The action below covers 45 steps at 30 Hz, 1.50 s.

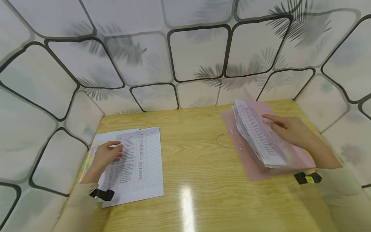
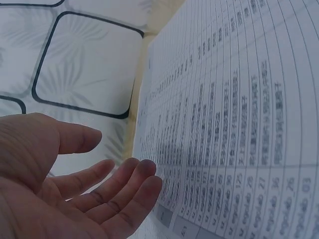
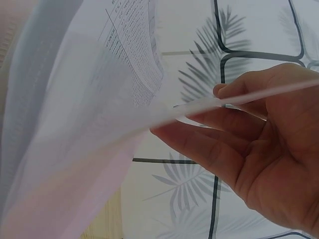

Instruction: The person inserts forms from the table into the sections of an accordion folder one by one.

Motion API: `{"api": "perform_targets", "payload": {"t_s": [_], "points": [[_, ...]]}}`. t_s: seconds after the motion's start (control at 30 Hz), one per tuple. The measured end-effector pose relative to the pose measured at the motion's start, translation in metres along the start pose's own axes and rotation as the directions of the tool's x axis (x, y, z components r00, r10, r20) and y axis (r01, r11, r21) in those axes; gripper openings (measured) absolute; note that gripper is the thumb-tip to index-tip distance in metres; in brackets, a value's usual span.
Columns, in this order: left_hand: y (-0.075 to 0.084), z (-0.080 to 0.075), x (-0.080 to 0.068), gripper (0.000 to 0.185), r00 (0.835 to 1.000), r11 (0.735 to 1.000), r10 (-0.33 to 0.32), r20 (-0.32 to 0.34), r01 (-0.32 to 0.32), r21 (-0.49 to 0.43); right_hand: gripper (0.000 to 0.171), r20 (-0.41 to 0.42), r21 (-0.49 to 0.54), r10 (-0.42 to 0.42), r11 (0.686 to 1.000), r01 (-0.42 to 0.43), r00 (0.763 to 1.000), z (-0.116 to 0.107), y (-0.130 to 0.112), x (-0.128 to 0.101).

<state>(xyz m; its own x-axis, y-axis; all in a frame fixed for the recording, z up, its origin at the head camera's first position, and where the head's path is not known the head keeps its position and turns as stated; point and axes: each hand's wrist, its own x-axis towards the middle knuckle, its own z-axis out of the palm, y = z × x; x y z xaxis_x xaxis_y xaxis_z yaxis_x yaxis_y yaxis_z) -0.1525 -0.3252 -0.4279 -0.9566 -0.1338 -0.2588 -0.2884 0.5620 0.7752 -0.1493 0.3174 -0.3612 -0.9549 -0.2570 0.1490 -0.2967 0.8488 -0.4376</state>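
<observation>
At the left of the table, printed list sheets (image 1: 147,167) lie overlapping. My left hand (image 1: 106,154) is over their left part, fingers loosely bent, nothing held. In the left wrist view the fingertips are close to the page; whether they touch it is unclear. To the right, a translucent pink plastic folder (image 1: 246,167) lies on the table with a stack of printed papers (image 1: 258,135) tilted up inside its raised cover. My right hand (image 1: 294,132) holds the cover at its right side. The right wrist view shows the thin plastic edge (image 3: 199,107) between thumb and fingers.
The wood-patterned table (image 1: 188,145) is bounded by patterned walls (image 1: 200,54) at the back and both sides. A thin cord loop (image 1: 221,144) lies at the folder's left edge. Coloured marks (image 1: 88,161) show on a sheet under the left hand.
</observation>
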Motion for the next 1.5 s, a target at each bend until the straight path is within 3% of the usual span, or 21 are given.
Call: {"api": "perform_targets", "payload": {"t_s": [0.43,0.8,1.13,1.33,1.5], "points": [[-0.026,-0.017,0.002,0.053,0.996,0.998,-0.067,-0.059,0.066,-0.015,0.04,0.005,-0.004,0.005,1.0,-0.005,1.0,-0.002,-0.002,0.0],[-0.031,-0.02,0.005,0.053,0.985,0.985,-0.14,-0.098,0.149,0.092,0.041,0.015,-0.011,0.009,1.0,-0.009,1.0,0.0,0.0,0.001],[-0.035,-0.016,0.008,0.057,0.983,0.968,-0.149,-0.103,0.167,0.188,0.04,0.002,-0.021,-0.008,1.0,0.008,1.0,0.002,0.0,0.002],[-0.036,-0.012,0.008,0.053,0.984,0.943,-0.116,-0.134,0.152,0.295,0.04,0.003,-0.017,-0.009,1.0,0.009,1.0,0.002,0.0,0.002],[-0.032,-0.009,0.005,0.052,0.985,0.938,-0.104,-0.134,0.142,0.315,0.04,0.003,-0.018,-0.007,1.0,0.007,1.0,0.002,-0.001,0.003]]}}
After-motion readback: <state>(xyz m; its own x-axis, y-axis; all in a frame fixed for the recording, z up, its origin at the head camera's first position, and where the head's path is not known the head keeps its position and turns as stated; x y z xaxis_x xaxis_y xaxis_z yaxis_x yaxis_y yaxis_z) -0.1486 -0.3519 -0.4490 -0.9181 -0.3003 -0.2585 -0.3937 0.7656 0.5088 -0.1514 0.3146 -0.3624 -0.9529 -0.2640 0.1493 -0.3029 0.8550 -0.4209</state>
